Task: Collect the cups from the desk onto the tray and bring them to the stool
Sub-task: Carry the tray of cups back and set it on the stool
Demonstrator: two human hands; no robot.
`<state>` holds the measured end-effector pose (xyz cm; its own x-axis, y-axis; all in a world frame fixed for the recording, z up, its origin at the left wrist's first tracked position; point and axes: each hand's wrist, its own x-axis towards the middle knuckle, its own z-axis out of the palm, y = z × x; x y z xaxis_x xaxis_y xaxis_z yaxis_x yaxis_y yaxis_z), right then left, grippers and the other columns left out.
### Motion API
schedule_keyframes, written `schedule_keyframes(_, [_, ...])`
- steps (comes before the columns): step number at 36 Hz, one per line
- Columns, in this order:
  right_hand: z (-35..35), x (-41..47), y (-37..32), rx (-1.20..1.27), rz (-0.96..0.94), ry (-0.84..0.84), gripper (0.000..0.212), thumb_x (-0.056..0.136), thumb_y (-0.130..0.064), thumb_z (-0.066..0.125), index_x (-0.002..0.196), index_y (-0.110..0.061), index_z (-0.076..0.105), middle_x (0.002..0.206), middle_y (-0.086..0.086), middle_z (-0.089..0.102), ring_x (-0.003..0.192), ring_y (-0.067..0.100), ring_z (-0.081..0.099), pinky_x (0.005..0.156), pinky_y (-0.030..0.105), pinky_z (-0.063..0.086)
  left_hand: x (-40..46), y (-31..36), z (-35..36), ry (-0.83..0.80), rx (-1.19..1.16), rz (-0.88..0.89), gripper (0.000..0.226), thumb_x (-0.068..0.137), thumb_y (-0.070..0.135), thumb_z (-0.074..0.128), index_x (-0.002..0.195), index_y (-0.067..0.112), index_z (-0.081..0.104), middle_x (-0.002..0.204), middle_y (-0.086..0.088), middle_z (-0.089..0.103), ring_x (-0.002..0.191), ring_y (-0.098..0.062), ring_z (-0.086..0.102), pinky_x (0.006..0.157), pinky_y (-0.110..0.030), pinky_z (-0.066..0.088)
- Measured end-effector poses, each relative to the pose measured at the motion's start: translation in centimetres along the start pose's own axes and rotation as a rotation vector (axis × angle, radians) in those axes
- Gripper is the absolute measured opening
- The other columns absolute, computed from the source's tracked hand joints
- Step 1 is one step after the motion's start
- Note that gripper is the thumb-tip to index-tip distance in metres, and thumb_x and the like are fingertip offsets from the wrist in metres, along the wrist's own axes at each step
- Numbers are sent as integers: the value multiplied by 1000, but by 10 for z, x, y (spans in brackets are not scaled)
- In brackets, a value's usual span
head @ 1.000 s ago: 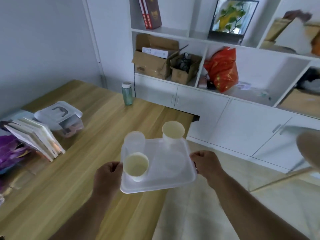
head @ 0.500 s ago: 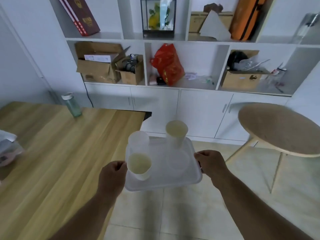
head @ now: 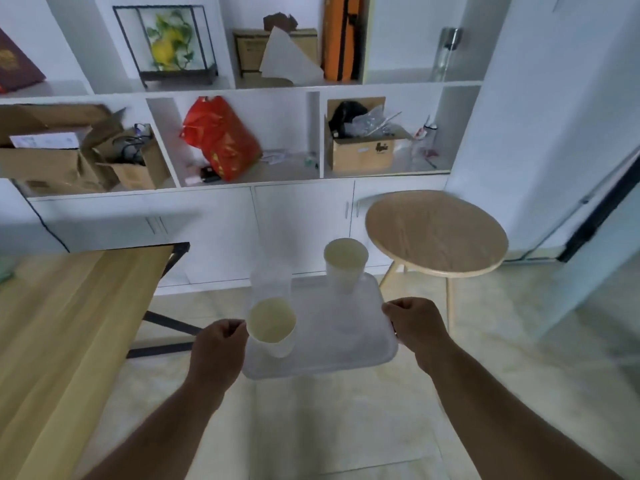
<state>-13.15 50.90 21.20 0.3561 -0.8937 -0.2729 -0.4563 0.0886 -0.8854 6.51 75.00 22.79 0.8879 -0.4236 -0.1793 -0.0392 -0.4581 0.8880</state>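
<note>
I carry a white plastic tray (head: 349,344) in mid-air over the tiled floor. My left hand (head: 216,348) grips its left edge and my right hand (head: 414,323) grips its right edge. Three cups stand upright on it: a white paper cup (head: 272,325) at the near left, a clear plastic cup (head: 270,282) just behind it, and a second white paper cup (head: 345,263) at the far right. The round wooden stool (head: 436,233) stands ahead to the right, its top bare and a little higher than the tray's far right corner.
The wooden desk (head: 69,327) fills the left side, its black frame reaching toward the tray. White cabinets (head: 298,223) and shelves with boxes and a red bag (head: 220,138) run along the back wall. A white pillar (head: 554,133) rises right of the stool.
My view has swung right, away from the desk. The tray with its three cups has left the desktop and now hangs over the floor, and the stool has come nearer the middle.
</note>
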Motion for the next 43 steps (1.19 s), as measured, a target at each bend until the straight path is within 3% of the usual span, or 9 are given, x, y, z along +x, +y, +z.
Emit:
schedule_keyframes(2, [-25,8,9,14,18,27,25,83,-17,69,72,4,75,66,17,64,64,25,53,63,36,45,1,9,26,-23,10,4,16,93,23,69,84,25,82,79,2,79,76,-21,71,62,-32,53])
schedule_keyframes(4, [-48,15,19,22,27,72,24,85,-16,69,71,2,77,71,25,70,63,25,56,63,36,46,5,18,51,-50,25,8,15,92,24,69,85,25,83,80,2,80,79,-23,72,66,-36,55])
schedule_keyframes(7, [-75,28,32,39,50,124,23,85,-16,70,71,0,77,76,25,73,64,26,59,64,37,49,10,32,86,-95,43,43,14,95,21,69,91,20,82,83,0,79,78,-23,71,59,-30,51])
schedule_keyframes(11, [-109,51,50,58,79,175,28,85,-17,70,80,11,73,67,14,61,65,25,52,61,37,46,23,48,134,-157,53,74,16,95,21,68,94,19,83,84,2,79,74,-17,68,57,-27,48])
schedule_keyframes(18, [-151,99,58,45,133,219,33,83,-20,70,79,13,68,64,11,54,63,22,45,58,36,42,53,75,208,-232,48,94,18,94,20,68,86,19,84,79,2,78,67,-14,63,56,-27,46])
schedule_keyframes(26, [-194,184,48,41,182,249,45,68,-30,66,80,14,62,65,9,50,65,20,42,60,37,39,107,114,291,-286,40,97,20,94,20,67,87,18,85,82,2,80,80,-23,73,64,-32,53])
schedule_keyframes(34, [-230,257,35,38,182,258,41,76,-30,71,84,10,69,66,12,58,65,21,49,61,38,43,146,160,348,-299,37,75,19,92,23,69,79,19,82,77,0,81,78,-26,74,69,-45,60])
schedule_keyframes(38, [-245,297,29,37,178,248,24,84,-21,73,74,1,77,78,29,72,64,24,57,61,38,49,166,177,379,-304,50,71,22,93,23,68,76,23,82,71,4,79,67,-18,67,61,-31,52])
schedule_keyframes(43, [-262,352,33,10,155,214,23,89,-17,72,73,-2,79,84,28,74,66,26,59,63,37,50,189,191,417,-302,70,25,20,91,30,68,79,25,83,76,4,80,72,-20,70,65,-36,56])
